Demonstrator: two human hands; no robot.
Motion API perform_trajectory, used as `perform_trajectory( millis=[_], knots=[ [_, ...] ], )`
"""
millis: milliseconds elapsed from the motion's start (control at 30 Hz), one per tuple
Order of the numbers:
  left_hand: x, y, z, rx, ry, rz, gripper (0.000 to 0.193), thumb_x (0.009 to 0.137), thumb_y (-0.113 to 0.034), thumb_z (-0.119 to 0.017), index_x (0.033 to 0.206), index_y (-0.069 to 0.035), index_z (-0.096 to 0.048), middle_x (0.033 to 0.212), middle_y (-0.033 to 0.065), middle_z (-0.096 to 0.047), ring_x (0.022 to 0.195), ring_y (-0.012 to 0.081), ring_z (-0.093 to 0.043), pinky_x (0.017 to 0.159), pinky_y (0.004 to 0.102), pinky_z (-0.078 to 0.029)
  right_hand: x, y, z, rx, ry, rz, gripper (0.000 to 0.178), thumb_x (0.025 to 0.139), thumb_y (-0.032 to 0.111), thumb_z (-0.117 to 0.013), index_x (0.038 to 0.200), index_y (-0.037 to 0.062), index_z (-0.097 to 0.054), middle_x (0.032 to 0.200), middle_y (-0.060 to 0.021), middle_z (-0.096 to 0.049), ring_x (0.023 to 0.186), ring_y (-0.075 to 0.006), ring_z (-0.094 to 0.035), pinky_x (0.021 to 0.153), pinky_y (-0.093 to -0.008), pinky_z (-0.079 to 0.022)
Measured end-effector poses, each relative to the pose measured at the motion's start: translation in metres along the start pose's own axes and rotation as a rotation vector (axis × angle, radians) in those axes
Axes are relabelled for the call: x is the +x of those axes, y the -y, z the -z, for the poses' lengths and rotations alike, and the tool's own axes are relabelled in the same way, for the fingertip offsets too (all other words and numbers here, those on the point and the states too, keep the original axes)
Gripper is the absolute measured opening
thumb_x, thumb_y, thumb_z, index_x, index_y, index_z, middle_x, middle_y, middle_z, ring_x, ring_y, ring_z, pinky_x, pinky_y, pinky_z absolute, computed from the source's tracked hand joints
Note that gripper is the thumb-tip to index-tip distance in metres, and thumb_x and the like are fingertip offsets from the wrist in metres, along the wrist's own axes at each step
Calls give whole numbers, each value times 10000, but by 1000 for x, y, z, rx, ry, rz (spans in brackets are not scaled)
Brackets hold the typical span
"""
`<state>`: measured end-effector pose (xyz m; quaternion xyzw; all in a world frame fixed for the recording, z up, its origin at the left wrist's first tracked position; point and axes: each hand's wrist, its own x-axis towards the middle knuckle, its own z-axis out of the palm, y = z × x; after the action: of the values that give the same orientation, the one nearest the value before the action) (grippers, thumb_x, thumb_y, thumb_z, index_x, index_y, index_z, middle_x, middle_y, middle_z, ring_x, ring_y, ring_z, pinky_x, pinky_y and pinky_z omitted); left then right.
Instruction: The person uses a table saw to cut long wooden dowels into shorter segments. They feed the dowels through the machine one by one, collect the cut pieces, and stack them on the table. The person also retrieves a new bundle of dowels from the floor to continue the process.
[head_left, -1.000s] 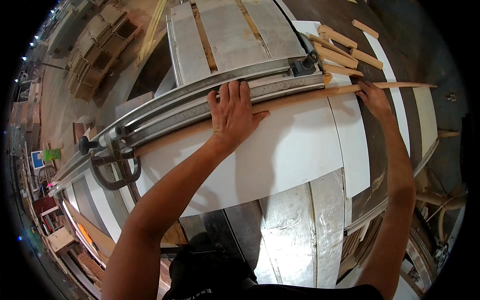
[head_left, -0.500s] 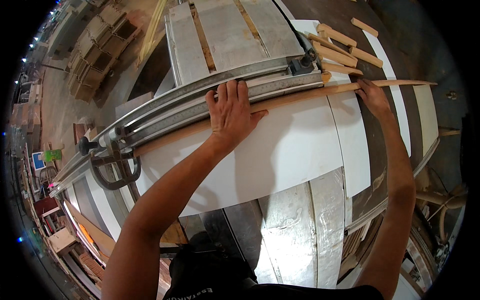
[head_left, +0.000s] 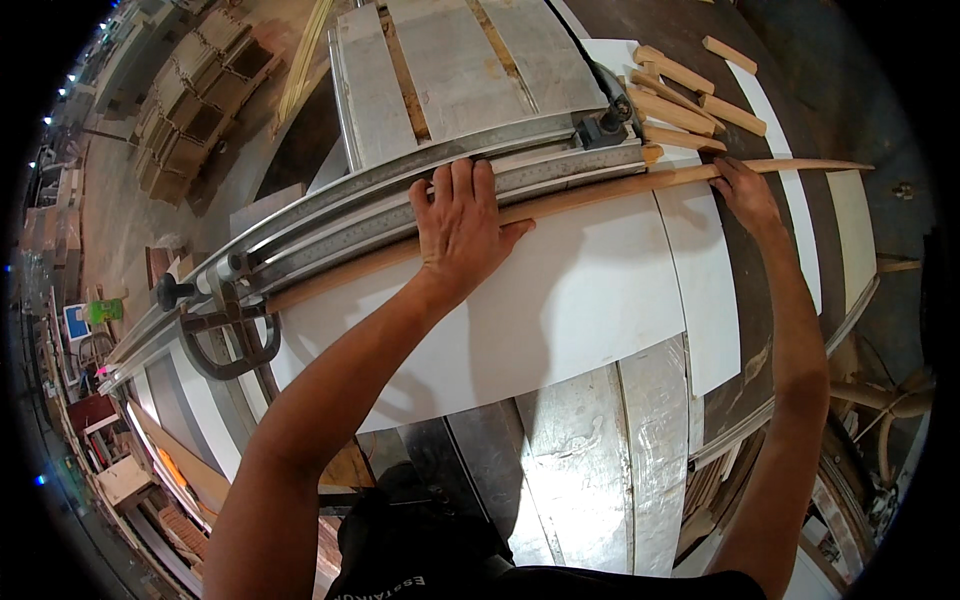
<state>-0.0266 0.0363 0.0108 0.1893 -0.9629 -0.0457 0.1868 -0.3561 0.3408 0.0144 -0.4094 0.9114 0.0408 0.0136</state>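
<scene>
While the long thin pale wooden strip (head_left: pixel 600 197) lies against the grey metal saw fence (head_left: pixel 400 205), my left hand (head_left: pixel 462 225) presses it flat, fingers spread; my right hand (head_left: pixel 745 195) pins its tapered end on the white panel (head_left: pixel 560 310). Uneven pressure could let it skew off the fence.

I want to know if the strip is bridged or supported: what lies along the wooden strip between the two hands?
In the head view, between the left hand and right hand, the wooden strip runs bare, lying on the white panel beside the metal fence.
</scene>
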Motion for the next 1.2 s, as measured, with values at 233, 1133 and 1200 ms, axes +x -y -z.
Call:
perform_trajectory(
  millis=[233,1133,1200],
  knots=[
    [-1,1,0,13,23,-7,929,598,-603,-864,1230,-7,-533,1124,115,-503,1051,262,-464,923,471,-304,0,-1,-1,-3,-17,21,400,940,189,-666,1298,16,-620,1317,-190,-623,1164,-322,-638,993,-417,-542],
    [1,1,0,1,-66,-26,773,623,-558,-855,1104,-34,-553,1063,72,-505,998,245,-484,890,462,-333,1,-5,-2,31,-42,63,385,913,129,-689,1266,-13,-630,1242,-185,-656,1081,-324,-668,925,-409,-567],
    [1,2,-1,4,-67,-22,769,627,-557,-854,1102,-34,-552,1062,72,-504,998,245,-484,889,463,-333,1,-4,-1,44,-40,69,384,910,129,-691,1262,-13,-633,1237,-186,-658,1081,-325,-668,925,-410,-567]
  ],
)
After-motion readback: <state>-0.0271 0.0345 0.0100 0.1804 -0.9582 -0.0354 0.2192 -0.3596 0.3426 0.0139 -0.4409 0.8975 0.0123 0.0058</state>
